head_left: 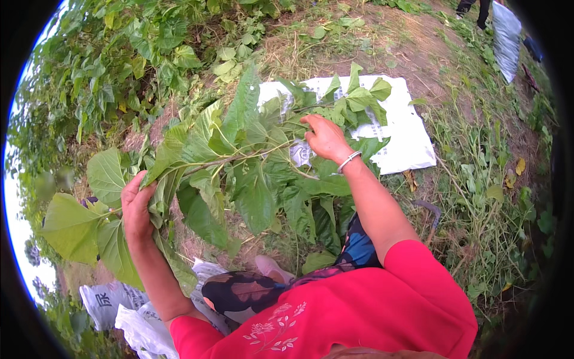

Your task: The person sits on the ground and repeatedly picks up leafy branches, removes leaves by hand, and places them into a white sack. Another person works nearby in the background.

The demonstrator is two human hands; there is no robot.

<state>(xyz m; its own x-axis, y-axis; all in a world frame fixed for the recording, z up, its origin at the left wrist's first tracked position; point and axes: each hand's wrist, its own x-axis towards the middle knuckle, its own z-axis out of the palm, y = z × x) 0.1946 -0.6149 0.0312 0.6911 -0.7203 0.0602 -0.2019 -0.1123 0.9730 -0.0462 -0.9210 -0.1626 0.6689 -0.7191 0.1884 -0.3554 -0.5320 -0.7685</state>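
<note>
Leafy green branches (233, 159) with broad leaves stretch across the view in front of my lap. My left hand (139, 206) is closed around leaves and stem at the branches' left end; foliage covers some of its fingers. Near the upper right part of the branches, my right hand (323, 137) has its index finger stretched out over the stems and leaves; whether it pinches one cannot be told. A pale bangle is on that wrist. Beneath the leaves and beyond them, a flat white woven sack (403, 130) bearing print lies on the ground.
A sickle (430, 211) lies in cut weeds at the right. White plastic sacks (107, 303) lie at the lower left. Dense leafy plants (112, 58) stand at the upper left. At the top right, a person's dark-clothed legs (475, 9) are beside a pale filled sack (506, 40).
</note>
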